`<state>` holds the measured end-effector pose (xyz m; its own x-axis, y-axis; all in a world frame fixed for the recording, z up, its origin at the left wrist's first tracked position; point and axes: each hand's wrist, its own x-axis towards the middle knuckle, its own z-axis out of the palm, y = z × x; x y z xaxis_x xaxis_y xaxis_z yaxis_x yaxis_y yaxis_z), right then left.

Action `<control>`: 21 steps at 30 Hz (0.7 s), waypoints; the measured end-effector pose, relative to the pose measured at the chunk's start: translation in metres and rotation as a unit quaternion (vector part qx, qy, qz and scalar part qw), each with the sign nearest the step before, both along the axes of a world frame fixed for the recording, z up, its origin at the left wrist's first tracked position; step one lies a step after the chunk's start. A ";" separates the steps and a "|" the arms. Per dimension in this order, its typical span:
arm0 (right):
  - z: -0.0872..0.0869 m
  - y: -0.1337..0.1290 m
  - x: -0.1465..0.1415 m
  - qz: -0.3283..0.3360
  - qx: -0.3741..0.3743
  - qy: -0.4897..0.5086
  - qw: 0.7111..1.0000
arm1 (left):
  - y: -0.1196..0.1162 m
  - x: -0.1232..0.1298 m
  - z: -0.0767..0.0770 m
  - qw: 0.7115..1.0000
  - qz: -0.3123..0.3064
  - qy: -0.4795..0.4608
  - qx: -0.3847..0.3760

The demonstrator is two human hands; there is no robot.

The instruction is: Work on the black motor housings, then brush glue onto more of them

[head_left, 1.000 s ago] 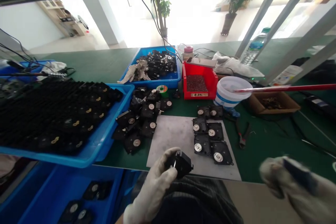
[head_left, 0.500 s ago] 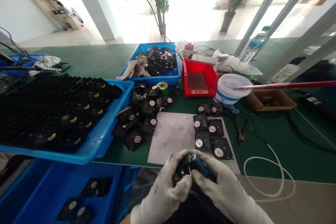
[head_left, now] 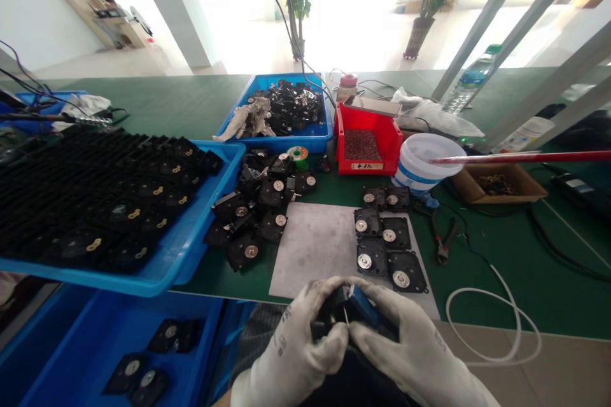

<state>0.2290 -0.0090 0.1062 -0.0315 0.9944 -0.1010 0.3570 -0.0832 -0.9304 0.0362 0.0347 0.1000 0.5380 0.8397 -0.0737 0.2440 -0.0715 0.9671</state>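
Both hands wear white gloves and meet at the near edge of the bench. My left hand (head_left: 303, 340) is closed round the left side of a small dark part with a blue block (head_left: 361, 303) on it. My right hand (head_left: 410, 337) curls round the blue side, and the two thumbs nearly touch. A thin pale sliver or wire (head_left: 346, 316) stands between the thumbs. Fingers hide most of the held part, so its kind is unclear. Just beyond lies a grey sheet (head_left: 315, 241), with several black square units with silver discs (head_left: 401, 278) along its right side.
A blue tray (head_left: 176, 276) of stacked black units is at left, beside a loose pile (head_left: 243, 251). Behind are a blue tray (head_left: 315, 138) of black parts, a red bin (head_left: 370, 167) and a white bucket (head_left: 424, 165). Cutters (head_left: 442, 245) and a white cable (head_left: 518, 324) lie right.
The view has shifted slightly, so the bench things sit a little farther right. Both hands keep their hold, with only small changes at the thumbs and the held part.
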 end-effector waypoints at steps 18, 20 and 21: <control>-0.009 -0.006 0.008 0.054 -0.082 -0.045 0.994 | -0.008 0.004 -0.007 0.990 0.032 0.054 0.126; -0.013 -0.007 0.010 0.052 -0.088 -0.050 0.994 | -0.009 0.005 -0.007 0.989 0.028 0.064 0.132; -0.013 -0.007 0.010 0.051 -0.087 -0.054 0.993 | -0.010 0.005 -0.007 0.988 0.028 0.073 0.132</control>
<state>0.2395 -0.0162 0.0929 -0.1105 0.9537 -0.2797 0.4688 -0.1981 -0.8608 0.0411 0.0250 0.0930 0.4900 0.8681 0.0790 0.3897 -0.2992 0.8710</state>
